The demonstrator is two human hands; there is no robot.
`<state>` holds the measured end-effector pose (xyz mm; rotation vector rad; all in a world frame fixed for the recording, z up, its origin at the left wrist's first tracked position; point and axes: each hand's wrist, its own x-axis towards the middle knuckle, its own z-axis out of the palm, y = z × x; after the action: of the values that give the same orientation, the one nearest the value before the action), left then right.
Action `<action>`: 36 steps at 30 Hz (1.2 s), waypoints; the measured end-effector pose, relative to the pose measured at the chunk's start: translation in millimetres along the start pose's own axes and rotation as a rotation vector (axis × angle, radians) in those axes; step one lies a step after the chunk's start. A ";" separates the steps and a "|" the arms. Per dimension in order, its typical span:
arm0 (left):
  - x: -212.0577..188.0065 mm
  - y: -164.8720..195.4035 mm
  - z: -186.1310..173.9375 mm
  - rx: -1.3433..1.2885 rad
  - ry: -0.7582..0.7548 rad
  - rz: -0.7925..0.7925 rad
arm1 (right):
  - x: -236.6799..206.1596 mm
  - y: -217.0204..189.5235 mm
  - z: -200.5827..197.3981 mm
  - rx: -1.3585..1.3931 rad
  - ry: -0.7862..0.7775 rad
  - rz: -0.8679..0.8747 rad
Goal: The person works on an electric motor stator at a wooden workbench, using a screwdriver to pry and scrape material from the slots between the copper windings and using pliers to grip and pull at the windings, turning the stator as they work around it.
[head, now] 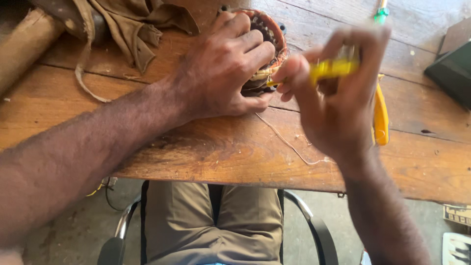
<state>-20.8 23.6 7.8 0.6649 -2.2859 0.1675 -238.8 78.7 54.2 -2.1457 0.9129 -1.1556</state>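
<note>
My left hand [223, 66] wraps over a round motor stator [269, 29] with copper windings, pressing it down on the wooden table [221, 152]. My right hand [333, 93] is raised just right of the stator and pinches a small yellow tool or strip [331, 69], blurred, whose end points toward the stator's rim. A thin pale string [287, 142] trails from the stator across the table toward me.
Yellow-handled pliers [380, 115] lie behind my right hand. A green-tipped screwdriver [380, 12] sits at the back. A brown cloth [137, 24] lies back left, a dark box [454, 71] at the right edge. My knees and a chair frame [304, 208] show below the table.
</note>
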 end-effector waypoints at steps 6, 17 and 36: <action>-1.0 -2.1 4.4 -0.040 -0.018 0.006 | -7.1 -6.6 16.6 -0.173 0.104 -0.143; -4.3 -6.8 4.8 -0.012 -0.028 0.034 | 1.0 -1.4 12.4 0.088 0.088 0.180; 2.9 -8.0 -11.9 -0.130 -0.032 0.090 | -81.6 -26.1 -20.0 0.336 0.468 0.192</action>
<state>-11.0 19.1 17.8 0.5017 -2.3359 0.0500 -281.0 154.9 41.8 -1.5135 1.0064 -1.6131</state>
